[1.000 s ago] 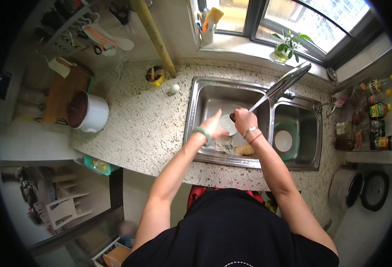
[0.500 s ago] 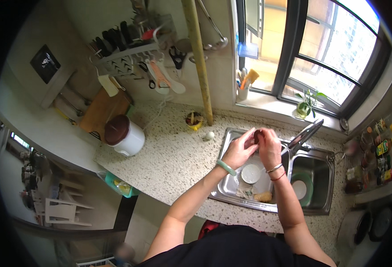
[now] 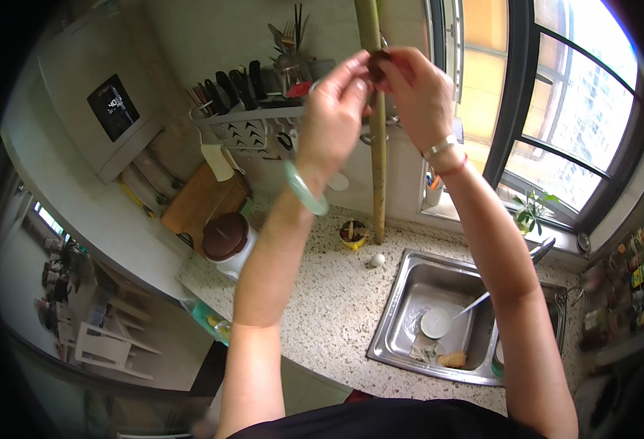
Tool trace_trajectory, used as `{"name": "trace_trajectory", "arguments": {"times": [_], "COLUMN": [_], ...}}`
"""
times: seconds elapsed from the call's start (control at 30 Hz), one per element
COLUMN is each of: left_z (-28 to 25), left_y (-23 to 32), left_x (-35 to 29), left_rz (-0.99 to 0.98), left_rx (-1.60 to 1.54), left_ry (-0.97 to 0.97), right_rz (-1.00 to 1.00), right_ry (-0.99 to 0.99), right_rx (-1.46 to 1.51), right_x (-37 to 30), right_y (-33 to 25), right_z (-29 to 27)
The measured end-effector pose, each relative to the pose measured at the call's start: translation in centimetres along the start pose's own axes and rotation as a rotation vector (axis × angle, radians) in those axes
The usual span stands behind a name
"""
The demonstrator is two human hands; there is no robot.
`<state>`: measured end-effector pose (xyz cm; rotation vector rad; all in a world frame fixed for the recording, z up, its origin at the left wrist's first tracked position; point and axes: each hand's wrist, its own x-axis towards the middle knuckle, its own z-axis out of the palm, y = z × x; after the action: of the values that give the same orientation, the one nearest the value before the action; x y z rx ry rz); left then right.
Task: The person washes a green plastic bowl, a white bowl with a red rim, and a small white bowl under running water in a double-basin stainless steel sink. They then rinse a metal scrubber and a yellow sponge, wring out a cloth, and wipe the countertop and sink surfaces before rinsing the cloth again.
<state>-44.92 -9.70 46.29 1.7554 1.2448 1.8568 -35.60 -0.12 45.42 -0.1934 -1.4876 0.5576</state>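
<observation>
Raised high before the wall, my left hand (image 3: 337, 110) and my right hand (image 3: 418, 91) meet around a small, dark reddish-brown roundish thing (image 3: 378, 67). Fingertips of both hands are closed on it, and they cover much of it, so its kind does not show. A pale green bangle (image 3: 306, 192) circles my left wrist. Below, the steel sink (image 3: 388, 336) has a white round dish (image 3: 435, 323) in its left basin, with a tan, knobbly piece (image 3: 451, 359) near the front. A thin whitish stream (image 3: 474, 302) slants into that basin.
A bamboo pole (image 3: 378, 175) stands upright just behind my hands. Knives fill a wall rack (image 3: 245, 132) to the left. On the speckled counter (image 3: 315, 314) are a small yellow cup (image 3: 353, 234), a white egg-like thing (image 3: 377, 260) and a brown-lidded white pot (image 3: 227, 238).
Both hands have risen from over the sink to in front of the wall, with the dark thing still between them. The view has tilted up, and the left basin now shows more fully.
</observation>
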Motion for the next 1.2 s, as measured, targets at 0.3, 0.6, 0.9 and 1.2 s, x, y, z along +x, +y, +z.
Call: {"name": "trace_trajectory", "arguments": {"times": [0.3, 0.6, 0.9, 1.2], "left_z": [-11.0, -14.8, -16.6, -18.2], "left_y": [0.8, -1.8, -5.4, -9.0], "left_x": [11.3, 14.7, 16.7, 16.7], "left_rz": [0.173, 0.101, 0.051, -0.040], "left_rx": [0.155, 0.275, 0.365, 0.465], "left_ry": [0.070, 0.176, 0.153, 0.060], "right_rz": [-0.231, -0.257, -0.346, -0.329], "right_ry": [0.033, 0.009, -0.044, -0.212], "right_rx": [-0.038, -0.357, -0.611, -0.843], "right_x": [11.0, 12.8, 13.2, 11.7], "right_y": [1.2, 4.3, 6.8, 7.6], "right_z": [12.1, 17.1, 18.8, 18.5]}}
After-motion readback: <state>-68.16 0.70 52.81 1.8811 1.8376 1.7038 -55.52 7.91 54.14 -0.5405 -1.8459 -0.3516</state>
